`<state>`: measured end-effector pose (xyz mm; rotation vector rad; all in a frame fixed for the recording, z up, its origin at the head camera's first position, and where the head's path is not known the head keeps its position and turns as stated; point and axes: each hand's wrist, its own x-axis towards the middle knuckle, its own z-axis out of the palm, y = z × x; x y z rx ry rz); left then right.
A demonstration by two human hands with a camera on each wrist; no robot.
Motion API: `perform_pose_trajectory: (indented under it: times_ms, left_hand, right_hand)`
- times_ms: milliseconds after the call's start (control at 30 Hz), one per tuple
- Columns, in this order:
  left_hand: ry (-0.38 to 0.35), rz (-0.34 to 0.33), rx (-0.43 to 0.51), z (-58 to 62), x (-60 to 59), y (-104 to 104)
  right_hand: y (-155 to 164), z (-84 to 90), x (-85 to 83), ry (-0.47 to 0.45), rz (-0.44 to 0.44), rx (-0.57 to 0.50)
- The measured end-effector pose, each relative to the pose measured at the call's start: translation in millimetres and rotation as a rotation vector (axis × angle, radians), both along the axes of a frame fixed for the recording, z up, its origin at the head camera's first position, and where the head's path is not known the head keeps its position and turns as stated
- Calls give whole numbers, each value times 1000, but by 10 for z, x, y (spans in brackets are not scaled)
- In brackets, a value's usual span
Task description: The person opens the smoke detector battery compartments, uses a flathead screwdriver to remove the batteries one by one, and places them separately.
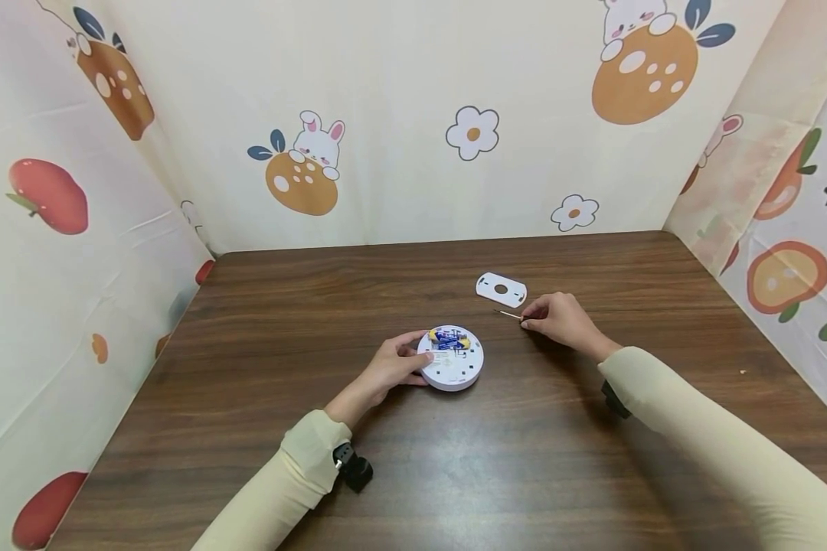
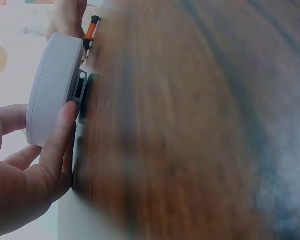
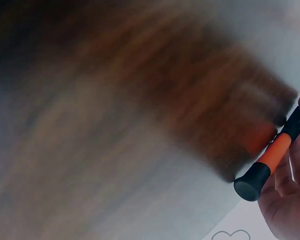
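Left hand [image 1: 391, 363] grips white round device [image 1: 455, 375] at its left edge, thumb on top; whether device touches table [image 1: 317, 306], cannot tell. Blue-yellow batteries [image 1: 448, 339] in it; label print too small to read. Right hand [image 1: 560, 318] pinches orange-black screwdriver [image 3: 276, 152] near white plate [image 1: 514, 292]; handle mostly hidden in head view, fingers cut off in right-wrist view.

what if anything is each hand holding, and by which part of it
The left hand holds the round white device by its edge; the right hand grips the screwdriver by the black front part of its handle.
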<state>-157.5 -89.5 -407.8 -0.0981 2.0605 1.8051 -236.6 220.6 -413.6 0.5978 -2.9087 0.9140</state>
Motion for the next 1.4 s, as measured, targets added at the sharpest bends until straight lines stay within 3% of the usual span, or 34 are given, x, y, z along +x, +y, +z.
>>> perform_pose_trajectory:
  times_ms: [667,1033,1400]
  left_hand:
    - [5,3,0,-42,-7,21]
    - [-2,2,-9,-55,-14,24]
    - [9,2,5,-41,0,14]
  right_hand:
    - [-17,-26,-25,11,59,46]
    - [-146,149,48,51,148,153]
    - [-562,390,267,172,377,98]
